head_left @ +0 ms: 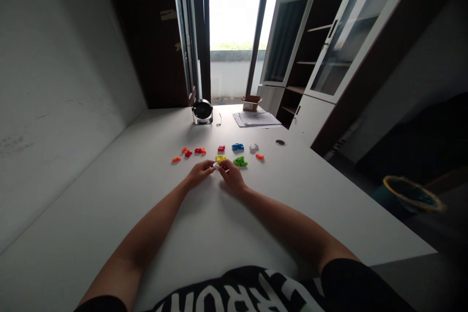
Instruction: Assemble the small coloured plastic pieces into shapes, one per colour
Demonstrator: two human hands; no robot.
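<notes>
My left hand (pixel 200 171) and my right hand (pixel 231 174) meet over the table, fingers closed on a small white plastic piece (pixel 216 165) between them. Its exact kind is too small to tell. Just behind the fingers lies a yellow plastic piece (pixel 221 158), partly hidden by my right hand. To the right of it sits a green piece (pixel 240 161). A row farther back holds a red piece (pixel 221 148), a blue piece (pixel 237 146) and another white piece (pixel 253 147).
Orange and red pieces (pixel 200 151) lie to the left, and an orange piece (pixel 259 156) lies to the right. A black round device on a stand (pixel 202 111), papers (pixel 256 119) and a small cardboard box (pixel 251 103) stand at the table's far end. A cable hole (pixel 280 142) is near the right edge.
</notes>
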